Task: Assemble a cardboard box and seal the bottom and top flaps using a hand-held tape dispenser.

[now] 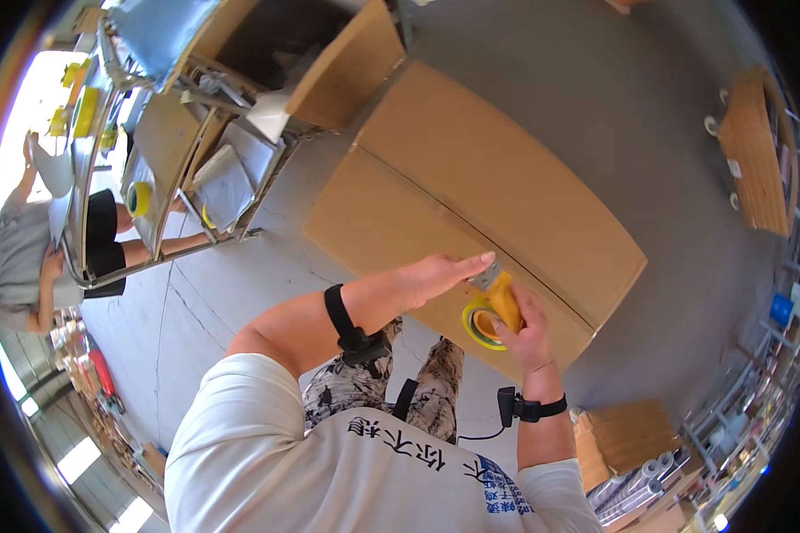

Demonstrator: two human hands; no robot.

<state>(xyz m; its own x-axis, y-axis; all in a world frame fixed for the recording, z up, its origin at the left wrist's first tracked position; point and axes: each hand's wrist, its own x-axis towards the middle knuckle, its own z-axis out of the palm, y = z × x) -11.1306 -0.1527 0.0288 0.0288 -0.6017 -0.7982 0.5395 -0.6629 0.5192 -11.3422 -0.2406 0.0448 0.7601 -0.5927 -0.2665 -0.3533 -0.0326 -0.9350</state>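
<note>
Right hand (532, 336), grip closed round yellow tape dispenser (506, 302); left hand (437, 275) at its metal end (486, 277), closure unclear

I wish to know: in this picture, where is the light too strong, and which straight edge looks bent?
Head view: the bright opening at upper left and the bright panels at lower left burn out to white; head view: the upper right edge of the cardboard box bows outward; head view: the corners fall to black.
</note>
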